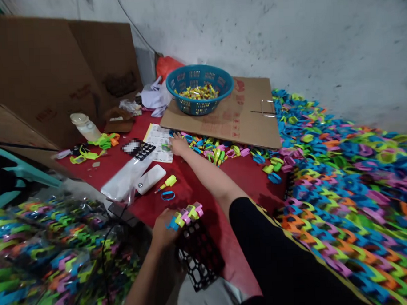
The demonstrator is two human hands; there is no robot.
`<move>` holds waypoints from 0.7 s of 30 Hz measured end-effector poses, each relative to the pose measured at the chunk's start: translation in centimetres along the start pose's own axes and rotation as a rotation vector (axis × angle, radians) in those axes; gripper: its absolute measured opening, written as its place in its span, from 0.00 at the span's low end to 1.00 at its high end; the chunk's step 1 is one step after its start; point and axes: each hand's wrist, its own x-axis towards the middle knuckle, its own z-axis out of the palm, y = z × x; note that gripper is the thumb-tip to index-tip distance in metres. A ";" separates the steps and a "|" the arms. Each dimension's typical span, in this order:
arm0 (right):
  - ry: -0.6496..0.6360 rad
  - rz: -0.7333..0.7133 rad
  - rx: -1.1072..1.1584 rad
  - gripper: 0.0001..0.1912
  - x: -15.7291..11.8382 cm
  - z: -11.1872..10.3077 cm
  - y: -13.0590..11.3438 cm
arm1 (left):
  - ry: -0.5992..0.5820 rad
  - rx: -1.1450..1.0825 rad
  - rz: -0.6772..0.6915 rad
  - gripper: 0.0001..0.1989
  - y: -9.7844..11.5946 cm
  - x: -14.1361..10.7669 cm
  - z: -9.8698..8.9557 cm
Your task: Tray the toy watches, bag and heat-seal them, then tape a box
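Note:
My left hand [163,229] is closed at the upper left corner of a black tray with holes [202,261], which tilts over the front edge of the table. A row of coloured plastic toy watches [185,216], in blue, yellow and pink, sits along the tray's upper end beside my fingers. My right hand [179,145] reaches across the table with its fingers apart. It lies between a printed sheet [158,138] and a loose heap of toy watches [220,154]. A yellow-green piece [167,182] and a blue watch band [168,196] lie nearer to me.
A teal basket [201,106] of small yellow pieces stands on flattened cardboard [252,110]. Many toy watches [337,165] cover the right side. A white power bank-like block [151,179], clear bags [121,184], another black holed plate [145,150] and a bottle [85,127] lie left.

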 end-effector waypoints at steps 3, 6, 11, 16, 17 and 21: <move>-0.024 0.032 -0.048 0.26 3.2 1.1 1.0 | -0.005 0.049 0.021 0.04 -0.3 -0.4 0.4; 0.004 0.111 -0.047 0.27 3.4 2.6 2.3 | -0.018 0.055 0.021 0.07 -0.6 -0.7 0.6; 0.056 0.087 -0.041 0.26 -0.8 3.9 3.3 | -0.012 0.059 0.004 0.06 -0.7 -0.6 0.8; 0.070 0.050 -0.047 0.23 -9.4 4.2 4.9 | 0.031 0.045 -0.008 0.05 -0.7 -0.3 0.8; 0.074 0.056 -0.040 0.23 -11.3 4.2 5.4 | 0.059 0.044 -0.014 0.04 -0.7 -0.3 0.9; 0.087 0.089 0.017 0.18 -18.1 3.9 7.2 | 0.147 0.046 -0.078 0.04 -0.6 -0.2 1.1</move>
